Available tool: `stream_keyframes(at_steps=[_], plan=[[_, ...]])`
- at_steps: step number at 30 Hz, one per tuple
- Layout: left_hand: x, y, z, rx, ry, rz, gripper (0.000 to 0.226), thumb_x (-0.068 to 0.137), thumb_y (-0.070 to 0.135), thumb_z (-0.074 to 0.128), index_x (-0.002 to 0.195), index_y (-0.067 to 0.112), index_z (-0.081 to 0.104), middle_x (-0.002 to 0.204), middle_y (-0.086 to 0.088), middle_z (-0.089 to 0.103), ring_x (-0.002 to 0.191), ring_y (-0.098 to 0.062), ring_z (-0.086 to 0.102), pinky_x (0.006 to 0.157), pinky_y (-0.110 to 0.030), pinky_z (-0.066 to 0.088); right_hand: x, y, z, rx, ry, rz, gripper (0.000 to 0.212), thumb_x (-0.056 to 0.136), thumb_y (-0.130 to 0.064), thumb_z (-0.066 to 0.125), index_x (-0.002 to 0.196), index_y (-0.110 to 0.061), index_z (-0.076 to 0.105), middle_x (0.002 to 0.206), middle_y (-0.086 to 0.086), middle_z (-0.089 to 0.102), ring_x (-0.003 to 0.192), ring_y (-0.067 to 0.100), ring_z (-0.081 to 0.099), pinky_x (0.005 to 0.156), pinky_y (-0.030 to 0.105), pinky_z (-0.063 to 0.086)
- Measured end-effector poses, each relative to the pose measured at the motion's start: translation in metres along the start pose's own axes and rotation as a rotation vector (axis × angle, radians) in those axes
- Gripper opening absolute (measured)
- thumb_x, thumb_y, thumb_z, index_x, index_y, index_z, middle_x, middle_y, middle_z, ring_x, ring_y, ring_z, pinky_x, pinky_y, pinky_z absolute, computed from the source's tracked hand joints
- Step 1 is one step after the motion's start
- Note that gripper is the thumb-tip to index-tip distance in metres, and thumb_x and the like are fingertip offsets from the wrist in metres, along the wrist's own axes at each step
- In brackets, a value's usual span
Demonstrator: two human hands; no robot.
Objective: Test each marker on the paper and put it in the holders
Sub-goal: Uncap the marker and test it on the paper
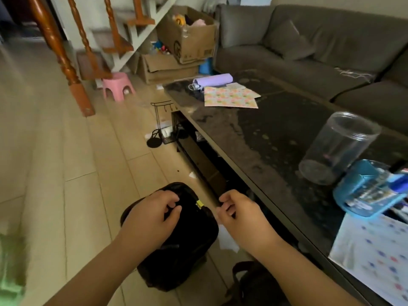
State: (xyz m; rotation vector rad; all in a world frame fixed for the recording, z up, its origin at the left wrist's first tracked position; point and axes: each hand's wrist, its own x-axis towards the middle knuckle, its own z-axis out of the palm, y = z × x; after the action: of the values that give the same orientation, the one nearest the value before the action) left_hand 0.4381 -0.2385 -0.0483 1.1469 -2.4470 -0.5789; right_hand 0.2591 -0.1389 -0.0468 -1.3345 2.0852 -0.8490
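Both hands low at 6 o'clock over a black bag (176,235) on the floor (66,173). Left hand (150,219) on top of bag, fingers (174,210) curled, pinching something small & dark on the bag top, prob. a zip pull; can't tell for sure. Right hand (238,215) just right of bag, fingers curled in a pinch on a thin dark item; too small to name. Yellow tag (199,203) on bag betw. the two hands.

Worktop (254,129), dark & glossy, runs from 12 to 4 o'clock. Clear plastic jar (337,149) upright at 3 o'clock, looks empty. Just beside it, nearer 4 o'clock, blue holder (364,191) w/ pens or markers (399,184) at its right side; blurred, no count possible. Patterned paper (375,257) w/ small coloured marks at 4–5 o'clock, touching the worktop edge.

Far end of worktop at 12 o'clock: floral sheet (229,98), lilac roll (213,80). Grey sofa (309,45) behind at 1–2 o'clock. Pink stool (118,85) & cardboard boxes (187,36) at 11–12 o'clock.
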Motion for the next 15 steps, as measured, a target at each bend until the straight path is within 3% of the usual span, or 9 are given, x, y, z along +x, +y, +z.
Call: stream_keyframes(at_steps=[5, 9, 15], plan=[[0.026, 0.063, 0.021, -0.076, -0.113, 0.179, 0.018, 0.090, 0.033, 0.054, 0.108, 0.031, 0.055, 0.093, 0.022, 0.056, 0.086, 0.004, 0.054, 0.067, -0.009, 0.042, -0.038, 0.028, -0.062, -0.018, 0.254, 0.005, 0.013, 0.090, -0.029, 0.060, 0.098, -0.034, 0.051, 0.089, -0.010, 0.058, 0.083, 0.004, 0.057, 0.070, 0.010, 0.044], [0.038, 0.131, 0.047, -0.133, -0.183, 0.322, 0.017, 0.090, 0.034, 0.055, 0.105, 0.037, 0.050, 0.093, 0.025, 0.054, 0.084, 0.008, 0.052, 0.063, -0.007, 0.041, -0.086, 0.068, -0.113, -0.018, 0.474, 0.143, 0.015, 0.089, -0.027, 0.062, 0.095, -0.034, 0.050, 0.085, -0.009, 0.060, 0.078, 0.005, 0.056, 0.067, 0.009, 0.041], [0.036, 0.226, 0.105, -0.185, -0.285, 0.546, 0.018, 0.082, 0.022, 0.066, 0.097, 0.030, 0.063, 0.080, 0.023, 0.055, 0.074, 0.001, 0.056, 0.063, -0.010, 0.038, -0.167, 0.138, -0.169, -0.077, 0.670, 0.414, 0.012, 0.091, -0.030, 0.057, 0.101, -0.033, 0.051, 0.088, -0.014, 0.058, 0.079, 0.001, 0.054, 0.065, 0.008, 0.040]])
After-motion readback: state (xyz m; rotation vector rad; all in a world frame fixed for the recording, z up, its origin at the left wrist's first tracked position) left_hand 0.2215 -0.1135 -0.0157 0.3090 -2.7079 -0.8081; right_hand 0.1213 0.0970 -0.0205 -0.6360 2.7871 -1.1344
